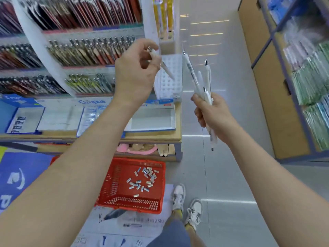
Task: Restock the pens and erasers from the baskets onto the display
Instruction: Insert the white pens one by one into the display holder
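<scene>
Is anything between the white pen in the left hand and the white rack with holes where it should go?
Nothing visible. The left hand pinches the slim white pen with its tip over the white plastic rack of holes; the right hand grips its bundle of white pens off to the side.

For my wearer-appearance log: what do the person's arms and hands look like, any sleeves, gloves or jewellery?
Left forearm and right forearm are bare to the frame edge, no sleeves showing. Left hand and right hand wear no gloves, watch or wristband.
</scene>
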